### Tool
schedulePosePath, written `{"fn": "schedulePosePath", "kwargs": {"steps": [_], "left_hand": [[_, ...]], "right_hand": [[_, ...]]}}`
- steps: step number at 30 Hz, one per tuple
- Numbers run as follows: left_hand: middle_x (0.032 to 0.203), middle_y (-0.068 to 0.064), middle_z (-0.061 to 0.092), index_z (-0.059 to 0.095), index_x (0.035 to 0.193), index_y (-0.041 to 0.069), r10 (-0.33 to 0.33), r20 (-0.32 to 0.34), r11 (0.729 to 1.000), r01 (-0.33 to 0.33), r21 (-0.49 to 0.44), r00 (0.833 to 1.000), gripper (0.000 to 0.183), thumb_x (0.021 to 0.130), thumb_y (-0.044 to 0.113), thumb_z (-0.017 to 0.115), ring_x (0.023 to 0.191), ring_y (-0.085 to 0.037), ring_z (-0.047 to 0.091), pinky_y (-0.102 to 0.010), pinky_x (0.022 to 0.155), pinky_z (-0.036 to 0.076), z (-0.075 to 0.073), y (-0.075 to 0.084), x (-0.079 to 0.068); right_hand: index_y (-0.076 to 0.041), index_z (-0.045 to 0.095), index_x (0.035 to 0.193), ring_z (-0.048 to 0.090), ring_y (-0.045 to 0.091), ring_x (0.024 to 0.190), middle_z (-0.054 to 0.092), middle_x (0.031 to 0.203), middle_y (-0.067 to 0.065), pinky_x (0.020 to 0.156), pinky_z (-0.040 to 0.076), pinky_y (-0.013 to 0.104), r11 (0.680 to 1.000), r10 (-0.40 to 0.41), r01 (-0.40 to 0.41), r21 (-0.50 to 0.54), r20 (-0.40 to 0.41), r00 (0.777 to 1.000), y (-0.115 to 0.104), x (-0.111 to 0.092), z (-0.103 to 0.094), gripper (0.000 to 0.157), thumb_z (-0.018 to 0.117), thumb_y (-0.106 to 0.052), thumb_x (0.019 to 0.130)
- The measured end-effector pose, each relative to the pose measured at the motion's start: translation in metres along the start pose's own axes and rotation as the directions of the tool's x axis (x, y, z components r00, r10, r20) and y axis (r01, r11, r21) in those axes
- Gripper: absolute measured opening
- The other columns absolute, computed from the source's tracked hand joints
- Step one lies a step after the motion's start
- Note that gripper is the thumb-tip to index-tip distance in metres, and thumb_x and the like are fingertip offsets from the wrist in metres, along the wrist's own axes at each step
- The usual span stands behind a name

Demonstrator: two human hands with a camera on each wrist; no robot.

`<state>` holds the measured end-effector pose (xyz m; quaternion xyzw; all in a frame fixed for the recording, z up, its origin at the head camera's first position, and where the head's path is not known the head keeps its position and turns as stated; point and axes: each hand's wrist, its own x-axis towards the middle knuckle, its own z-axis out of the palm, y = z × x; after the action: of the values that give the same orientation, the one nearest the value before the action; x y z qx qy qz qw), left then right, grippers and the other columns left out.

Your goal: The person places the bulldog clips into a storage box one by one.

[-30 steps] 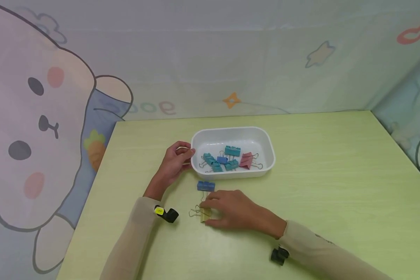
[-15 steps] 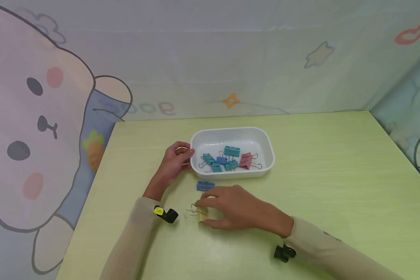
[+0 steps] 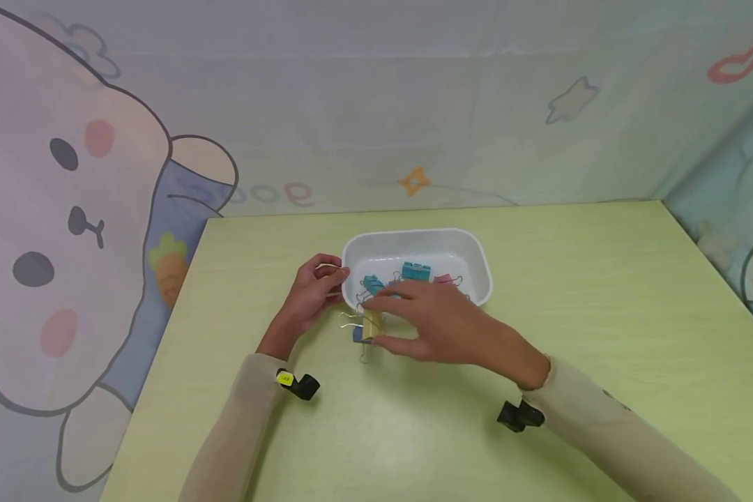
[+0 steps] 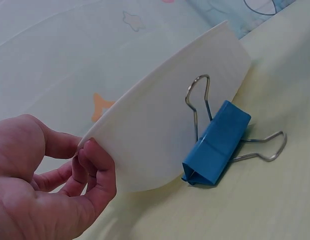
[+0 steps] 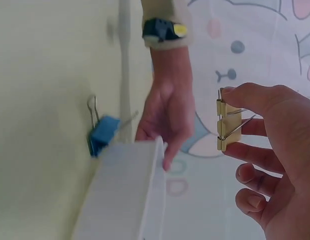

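My left hand (image 3: 312,291) pinches the left end of a white plastic tray (image 3: 414,238) by its rim; the left wrist view shows thumb and fingers at that edge. Between the thumb and fingers of my right hand (image 3: 439,322) is a yellow binder clip (image 5: 230,122), held up off the table near the tray's front wall. A blue binder clip (image 4: 217,145) lies on the table in front of the tray, partly covered by the yellow one in the head view. Inside the tray are teal binder clips (image 3: 417,270) and a pink binder clip (image 3: 443,279), partly hidden by my right hand.
The light green table (image 3: 577,307) extends to both sides of the tray. Behind it hangs a pale cloth backdrop (image 3: 364,104) with cartoon prints. Each wrist wears a small black camera, such as the right wrist camera (image 3: 519,415).
My right hand has lifted the yellow binder clip from the table and carried it forward to the tray's front edge. My left hand stays at the tray's left end.
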<state>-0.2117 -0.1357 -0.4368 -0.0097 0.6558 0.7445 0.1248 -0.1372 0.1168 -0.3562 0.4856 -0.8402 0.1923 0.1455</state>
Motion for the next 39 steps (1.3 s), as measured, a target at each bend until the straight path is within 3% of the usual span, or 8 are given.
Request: {"fn": "schedulePosePath", "kwargs": {"steps": [3,6,13,22,29,34,39], "left_hand": [[0.109,-0.013,0.06,0.046,0.133,-0.004,-0.004,-0.005,1.0,0.004,0.011,1.0,0.035,0.105,0.009,0.061,0.087,-0.022,0.066,-0.027,0.072,0.058,-0.001,0.0,0.001],[0.113,-0.014,0.06,0.047,0.134,-0.002,-0.011,-0.012,0.999,0.012,0.03,1.0,0.035,0.105,0.011,0.061,0.091,-0.024,0.065,-0.027,0.073,0.057,-0.001,0.0,0.001],[0.116,-0.017,0.059,0.047,0.134,-0.003,-0.009,-0.007,0.999,0.01,0.033,1.0,0.036,0.105,0.011,0.062,0.092,-0.025,0.064,-0.026,0.073,0.057,-0.001,-0.003,0.002],[0.116,-0.017,0.058,0.048,0.134,-0.002,-0.01,-0.011,0.999,0.011,0.036,1.0,0.036,0.105,0.012,0.062,0.094,-0.026,0.064,-0.026,0.073,0.057,-0.001,-0.001,0.002],[0.117,-0.018,0.058,0.047,0.135,-0.003,-0.013,-0.012,0.999,0.013,0.031,1.0,0.036,0.105,0.011,0.062,0.092,-0.026,0.064,-0.026,0.072,0.057,0.0,-0.001,0.003],[0.115,-0.017,0.058,0.047,0.134,-0.003,-0.009,-0.009,0.999,0.009,0.031,1.0,0.036,0.105,0.011,0.062,0.09,-0.025,0.063,-0.026,0.072,0.056,0.0,-0.002,0.004],[0.115,-0.017,0.057,0.048,0.133,-0.002,-0.006,-0.006,0.999,0.006,0.034,1.0,0.034,0.105,0.012,0.062,0.092,-0.026,0.063,-0.026,0.073,0.056,0.001,-0.002,0.005]], "right_hand": [[-0.017,0.074,0.124,0.07,0.013,0.098,0.072,0.117,0.0,0.069,0.058,0.032,0.998,0.049,-0.05,-0.023,-0.026,0.998,0.015,0.0,-0.008,0.043,0.082,-0.04,0.089],[-0.014,0.073,0.126,0.07,0.017,0.1,0.072,0.119,0.003,0.075,0.059,0.034,0.99,0.138,-0.139,-0.023,-0.022,0.99,0.033,-0.001,-0.015,0.047,0.083,-0.041,0.089],[-0.012,0.07,0.132,0.069,0.027,0.106,0.07,0.127,0.007,0.084,0.059,0.047,0.943,0.333,-0.333,0.001,-0.002,0.943,0.068,-0.01,-0.027,0.05,0.079,-0.04,0.092],[-0.006,0.068,0.134,0.067,0.035,0.115,0.068,0.131,0.015,0.093,0.054,0.055,0.903,0.427,-0.427,-0.043,-0.011,0.904,0.103,-0.021,-0.035,0.05,0.075,-0.038,0.095],[-0.016,0.053,0.152,0.059,0.038,0.126,0.055,0.149,0.015,0.094,0.051,0.061,0.856,0.516,-0.516,-0.011,0.003,0.856,0.113,-0.029,-0.033,0.075,0.077,-0.051,0.091],[-0.016,0.056,0.149,0.064,0.031,0.116,0.057,0.145,0.011,0.087,0.055,0.054,0.883,0.469,-0.469,0.037,-0.012,0.883,0.106,-0.033,-0.022,0.075,0.08,-0.052,0.087],[-0.014,0.063,0.14,0.064,0.019,0.09,0.063,0.136,0.006,0.075,0.056,0.04,0.917,0.387,-0.381,0.114,-0.035,0.921,0.09,-0.035,-0.011,0.064,0.082,-0.046,0.088]]}}
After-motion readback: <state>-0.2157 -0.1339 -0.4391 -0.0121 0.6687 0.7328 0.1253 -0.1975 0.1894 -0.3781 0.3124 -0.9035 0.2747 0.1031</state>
